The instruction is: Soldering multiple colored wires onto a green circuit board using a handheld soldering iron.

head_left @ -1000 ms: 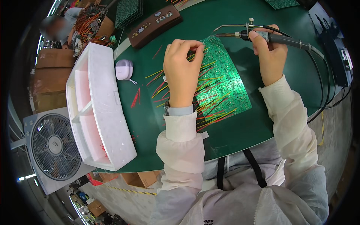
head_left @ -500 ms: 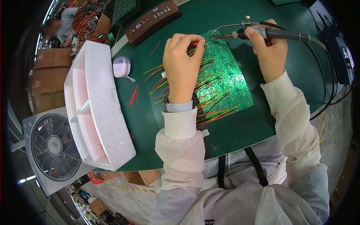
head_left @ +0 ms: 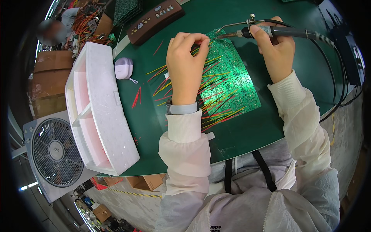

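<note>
A green panel of circuit boards (head_left: 241,83) lies on the table, with several red, yellow and black wires (head_left: 216,101) fanning out from its left side. At the panel's far left corner, the thumb and forefinger of my left hand (head_left: 187,65) are pinched on a thin wire, mostly hidden by the fingers. My right hand (head_left: 276,52) grips a soldering iron (head_left: 286,32) from the right, its tip at the panel's far edge, close to my left fingertips. A thin metal feed tube (head_left: 234,25) is clamped to the iron and bends down toward the tip.
A white foam box with compartments (head_left: 110,112) stands left. Nearer me lie a lilac case (head_left: 124,68) and loose red wires (head_left: 136,97). A brown case (head_left: 156,21) and stacked green boards (head_left: 125,11) are at the back. Black cables (head_left: 342,73) hang at right. A person (head_left: 69,23) is far left.
The view has shifted very slightly. Both hands hold nearly the same pose, with the iron tip still at the panel's far edge beside my left fingertips.
</note>
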A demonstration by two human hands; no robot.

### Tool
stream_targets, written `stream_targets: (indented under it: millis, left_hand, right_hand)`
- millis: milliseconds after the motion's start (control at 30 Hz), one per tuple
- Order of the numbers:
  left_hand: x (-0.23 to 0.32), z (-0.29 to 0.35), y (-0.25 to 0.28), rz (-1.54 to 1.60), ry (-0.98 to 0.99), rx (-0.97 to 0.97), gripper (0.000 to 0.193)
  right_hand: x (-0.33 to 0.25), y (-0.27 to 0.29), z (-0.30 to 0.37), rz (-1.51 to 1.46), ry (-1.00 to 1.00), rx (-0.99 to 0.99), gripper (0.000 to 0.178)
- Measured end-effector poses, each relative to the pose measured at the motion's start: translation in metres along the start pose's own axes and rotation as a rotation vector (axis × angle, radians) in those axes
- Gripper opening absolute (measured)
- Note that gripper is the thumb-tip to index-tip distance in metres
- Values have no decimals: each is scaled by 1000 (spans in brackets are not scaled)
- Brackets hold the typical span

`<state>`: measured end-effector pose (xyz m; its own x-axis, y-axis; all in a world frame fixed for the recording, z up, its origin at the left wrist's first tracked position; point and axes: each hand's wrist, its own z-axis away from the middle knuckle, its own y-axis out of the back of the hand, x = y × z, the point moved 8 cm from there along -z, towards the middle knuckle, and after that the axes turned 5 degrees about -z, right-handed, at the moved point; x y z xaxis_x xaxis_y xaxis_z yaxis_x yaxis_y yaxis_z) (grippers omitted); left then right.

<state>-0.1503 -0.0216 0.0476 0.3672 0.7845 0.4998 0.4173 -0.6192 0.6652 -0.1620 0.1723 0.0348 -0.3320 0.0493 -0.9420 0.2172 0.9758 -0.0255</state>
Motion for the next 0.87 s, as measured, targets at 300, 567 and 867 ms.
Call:
stream_targets:
  millis: [300,567,867]
  left_hand:
    - [-1,0,0,4,7,-2,8]
    - [-1,0,1,10,10,-7,8]
    - [2,1,1,-34,-5,-1,7]
  right_hand:
    - [0,0,1,19,23,4,15]
    - [-1,-1,2,57,22,-15,15]
    - [-5,-4,4,61,131,-85,17]
